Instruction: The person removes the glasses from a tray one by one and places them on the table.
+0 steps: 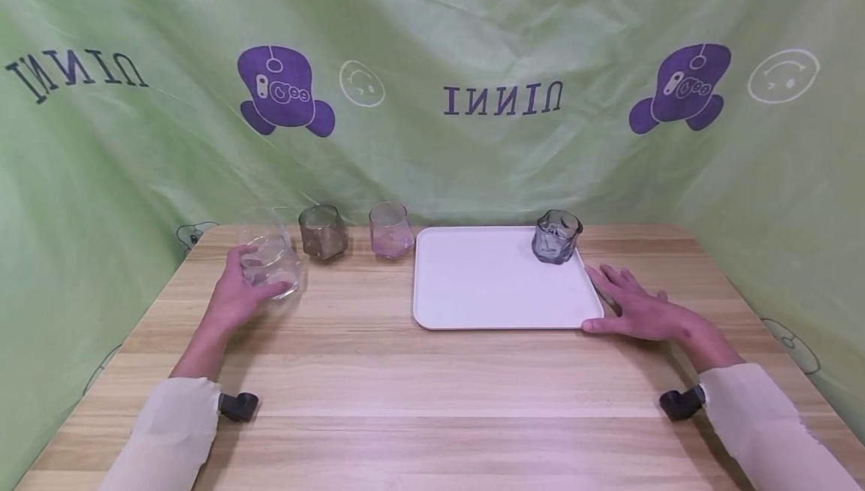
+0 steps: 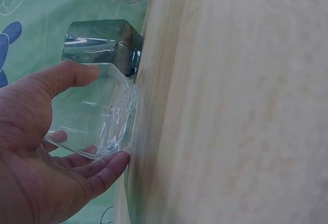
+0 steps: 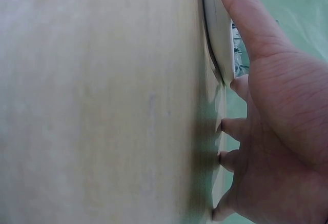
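Note:
My left hand [image 1: 245, 288] grips a clear glass [image 2: 95, 114], thumb on one side and fingers on the other. In the head view, the faint outline of another clear glass [image 1: 266, 215] shows just behind it. A smoky grey-brown glass [image 1: 323, 233] stands to the right, followed by a pink-tinted glass [image 1: 391, 231]. My right hand [image 1: 638, 307] has its fingers spread beside the white tray [image 1: 496, 288], thumb at its near right corner and index finger along its right edge. On the tray's far right corner stands a blue-grey glass [image 1: 556, 237] with a wavy rim.
The wooden table [image 1: 432, 401] ends at a green curtain [image 1: 432, 168] hung along its back and sides. A dark wrist mount [image 1: 238, 406] sticks out from the left sleeve, and a similar mount [image 1: 682, 403] from the right one.

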Available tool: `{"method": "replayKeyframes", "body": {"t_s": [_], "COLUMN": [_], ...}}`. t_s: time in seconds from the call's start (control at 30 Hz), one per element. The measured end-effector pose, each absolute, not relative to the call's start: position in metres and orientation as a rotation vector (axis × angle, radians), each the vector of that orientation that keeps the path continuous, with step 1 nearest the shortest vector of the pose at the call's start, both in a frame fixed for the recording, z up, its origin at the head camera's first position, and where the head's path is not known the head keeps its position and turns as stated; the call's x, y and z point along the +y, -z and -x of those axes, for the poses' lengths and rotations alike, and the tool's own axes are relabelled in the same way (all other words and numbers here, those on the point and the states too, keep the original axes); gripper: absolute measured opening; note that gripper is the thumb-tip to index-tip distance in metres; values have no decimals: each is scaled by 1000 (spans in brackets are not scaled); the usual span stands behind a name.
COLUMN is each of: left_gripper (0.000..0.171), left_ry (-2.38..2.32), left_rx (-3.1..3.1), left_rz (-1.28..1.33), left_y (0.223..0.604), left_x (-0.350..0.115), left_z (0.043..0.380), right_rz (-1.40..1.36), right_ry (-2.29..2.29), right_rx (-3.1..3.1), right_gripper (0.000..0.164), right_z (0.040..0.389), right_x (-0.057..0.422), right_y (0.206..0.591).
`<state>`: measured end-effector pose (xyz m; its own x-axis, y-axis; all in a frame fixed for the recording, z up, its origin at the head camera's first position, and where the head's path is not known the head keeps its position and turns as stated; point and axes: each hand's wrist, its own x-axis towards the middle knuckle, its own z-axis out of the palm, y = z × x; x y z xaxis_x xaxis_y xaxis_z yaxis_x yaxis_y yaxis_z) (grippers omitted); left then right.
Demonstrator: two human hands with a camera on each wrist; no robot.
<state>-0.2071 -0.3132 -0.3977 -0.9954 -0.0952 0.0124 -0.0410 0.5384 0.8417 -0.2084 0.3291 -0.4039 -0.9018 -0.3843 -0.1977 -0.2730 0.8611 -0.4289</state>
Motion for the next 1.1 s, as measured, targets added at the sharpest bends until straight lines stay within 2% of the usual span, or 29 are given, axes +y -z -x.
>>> {"method": "replayKeyframes", "body": {"t_s": [0.7, 1.1], "left_gripper": [122, 111], "left_ry": [1420, 1228], "left_rx": [-2691, -2606], "left_rz": [-201, -158], "left_y": [395, 376], "left_x": [-311, -305], "left_z": [204, 196], "right_rz": [499, 485], "right_ry": [584, 577], "right_rx": [2755, 2754], "right_gripper": [107, 108], "right_z": [207, 209], "right_x": [330, 330], "right_y": [406, 405]}}
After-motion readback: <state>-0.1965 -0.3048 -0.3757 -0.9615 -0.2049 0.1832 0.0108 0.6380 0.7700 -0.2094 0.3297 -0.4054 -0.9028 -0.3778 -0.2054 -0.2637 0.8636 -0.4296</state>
